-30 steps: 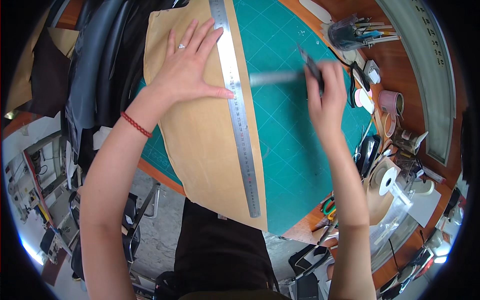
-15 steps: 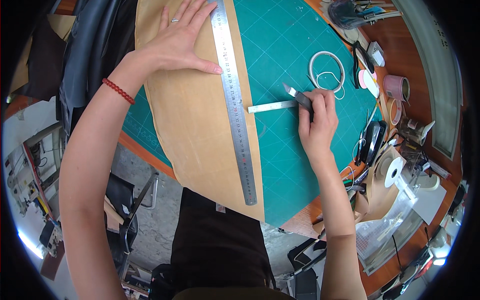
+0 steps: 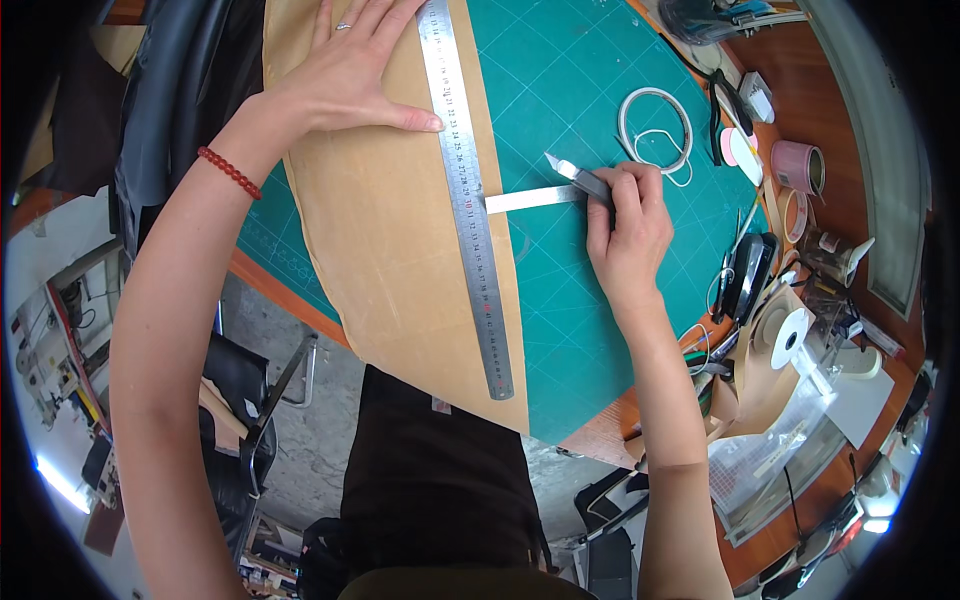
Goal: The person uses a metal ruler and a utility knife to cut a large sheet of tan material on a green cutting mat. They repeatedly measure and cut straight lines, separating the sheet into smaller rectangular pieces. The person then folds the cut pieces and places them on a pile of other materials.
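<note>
Far left: dark rolled material [image 3: 165,150], wooden surface edge [image 3: 283,298] below the mat. Left hand [image 3: 345,85] is flat, fingers spread wide, no grip on anything, tips cut off by the frame top; thumb tip at the long ruler's left edge. Under it, tan sheet [image 3: 385,230], overlapping the green cutting mat. Reads as thin, light and bendy, probably easy to crease; I'd press it flat with a palm or lift by two edges. Long steel ruler [image 3: 466,200] lies along the sheet near its right edge: stiff, likely slick, best pinned at two spread points. Short steel rule [image 3: 535,199] sticks out leftward from the right hand, end right by the long ruler. Mat [image 3: 570,290] is under it. Craft knife [image 3: 583,180] looks light, rigid, blade bare; handle only. Right hand [image 3: 637,235] has fingers closed round it; can't tell if they pinch the short rule too. Then white ring [image 3: 622,128] on the mat; clear holder [image 3: 690,20] with slim tools; pink cup [image 3: 795,167], contents unclear.
</note>
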The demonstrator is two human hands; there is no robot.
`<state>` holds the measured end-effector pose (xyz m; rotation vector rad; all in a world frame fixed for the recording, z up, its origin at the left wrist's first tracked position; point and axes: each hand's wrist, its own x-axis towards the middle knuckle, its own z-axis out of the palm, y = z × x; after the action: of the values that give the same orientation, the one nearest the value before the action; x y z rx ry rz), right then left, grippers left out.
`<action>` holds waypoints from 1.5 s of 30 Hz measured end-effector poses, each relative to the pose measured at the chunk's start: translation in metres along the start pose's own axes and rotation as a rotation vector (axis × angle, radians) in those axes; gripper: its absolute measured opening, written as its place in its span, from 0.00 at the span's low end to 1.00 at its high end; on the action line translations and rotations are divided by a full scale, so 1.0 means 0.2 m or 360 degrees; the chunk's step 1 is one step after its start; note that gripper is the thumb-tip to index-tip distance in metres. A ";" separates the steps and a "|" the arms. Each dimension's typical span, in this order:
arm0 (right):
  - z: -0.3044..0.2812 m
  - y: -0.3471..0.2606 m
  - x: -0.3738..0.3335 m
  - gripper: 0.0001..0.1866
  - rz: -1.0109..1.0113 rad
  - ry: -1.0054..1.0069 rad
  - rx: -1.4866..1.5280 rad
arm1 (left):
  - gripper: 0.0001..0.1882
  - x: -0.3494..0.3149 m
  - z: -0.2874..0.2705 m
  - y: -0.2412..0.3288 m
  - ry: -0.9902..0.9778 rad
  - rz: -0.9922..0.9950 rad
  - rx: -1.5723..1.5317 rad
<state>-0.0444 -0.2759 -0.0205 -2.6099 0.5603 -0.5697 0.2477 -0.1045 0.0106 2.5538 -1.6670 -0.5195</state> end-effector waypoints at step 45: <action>0.44 -0.47 1.05 0.28 0.0137 -0.0349 -0.0242 | 0.62 0.12 -0.07 0.01 0.0094 -0.0075 0.0082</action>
<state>0.1997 -0.2679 0.0125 -2.7277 0.6624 -0.2174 0.2600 -0.1289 0.0183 2.6227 -1.6256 -0.4046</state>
